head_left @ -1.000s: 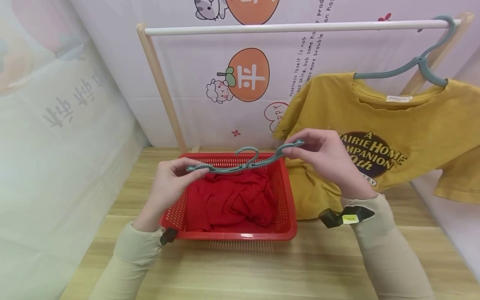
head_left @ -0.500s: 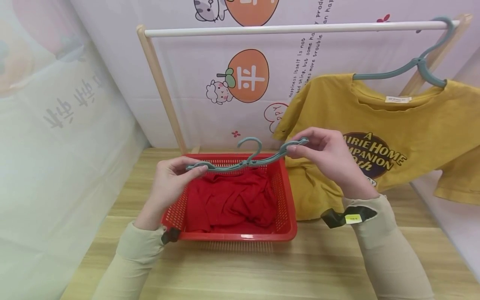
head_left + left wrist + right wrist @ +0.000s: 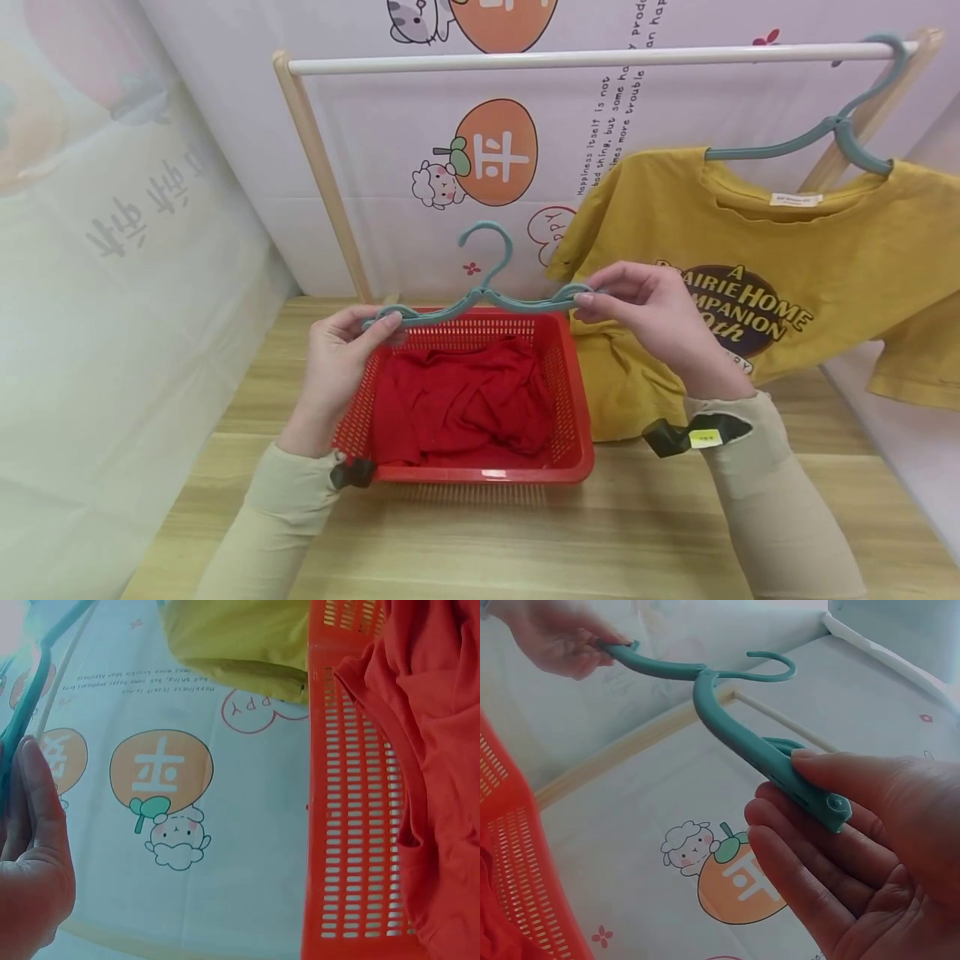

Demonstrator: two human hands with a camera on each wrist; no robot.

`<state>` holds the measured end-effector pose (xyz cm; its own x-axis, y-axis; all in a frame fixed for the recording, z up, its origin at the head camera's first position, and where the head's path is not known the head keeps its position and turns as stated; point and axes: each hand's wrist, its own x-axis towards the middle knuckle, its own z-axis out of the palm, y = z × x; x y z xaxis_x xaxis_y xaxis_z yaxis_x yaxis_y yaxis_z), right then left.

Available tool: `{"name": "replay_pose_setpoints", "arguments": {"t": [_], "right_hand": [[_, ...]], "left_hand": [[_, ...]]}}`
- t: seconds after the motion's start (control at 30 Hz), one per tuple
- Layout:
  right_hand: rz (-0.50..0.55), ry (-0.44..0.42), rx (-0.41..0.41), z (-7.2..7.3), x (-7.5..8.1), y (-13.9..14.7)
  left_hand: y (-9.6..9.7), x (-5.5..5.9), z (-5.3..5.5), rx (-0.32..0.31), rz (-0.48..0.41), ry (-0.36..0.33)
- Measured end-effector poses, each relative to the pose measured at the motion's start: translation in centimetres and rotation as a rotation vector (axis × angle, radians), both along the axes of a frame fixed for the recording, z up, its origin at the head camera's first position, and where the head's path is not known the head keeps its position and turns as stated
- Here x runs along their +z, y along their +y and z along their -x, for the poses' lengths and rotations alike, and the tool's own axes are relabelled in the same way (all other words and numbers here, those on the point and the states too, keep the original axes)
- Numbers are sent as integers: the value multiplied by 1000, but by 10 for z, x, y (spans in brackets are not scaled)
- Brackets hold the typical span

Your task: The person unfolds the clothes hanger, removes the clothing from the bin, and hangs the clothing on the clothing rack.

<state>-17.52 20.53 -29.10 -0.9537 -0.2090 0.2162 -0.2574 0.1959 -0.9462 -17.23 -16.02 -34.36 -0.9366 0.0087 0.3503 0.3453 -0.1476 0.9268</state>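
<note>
A teal hanger (image 3: 450, 310) is held up by both hands above the back of a red basket (image 3: 583, 400), its hook pointing up. My left hand (image 3: 335, 360) pinches the hanger's left end between thumb and fingers. At the other end my right hand (image 3: 654, 321) grips the arm tip, thumb on the near face; the right wrist view shows the hanger (image 3: 739, 735) between thumb and fingers. Crumpled red cloth (image 3: 465, 404) lies inside the basket, below the hanger.
A clothes rack with a white rail (image 3: 480, 62) stands behind the basket. A yellow T-shirt (image 3: 817, 250) hangs on another teal hanger (image 3: 783, 148) at its right end, its lower left part by the basket's right side. Everything stands on a wooden surface (image 3: 450, 550).
The hanger has tipped so its hook rises higher and its arms face me more openly. My left hand has moved slightly up; the right has stayed near the same spot.
</note>
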Motion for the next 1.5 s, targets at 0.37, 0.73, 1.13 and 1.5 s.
{"name": "replay_pose_setpoints", "arguments": {"t": [0.37,0.73,1.13,1.5], "right_hand": [[54,-27,57,5,-15,-7],[-86,2,109,7,-18,-10],[-637,150,275,20,25,-3],[-554,156,137,20,18,-1]], "left_hand": [[13,-2,1,-39,-225,13],[23,-4,2,-51,-172,29],[19,-1,2,-32,-39,52],[17,0,4,-3,-83,52]]}}
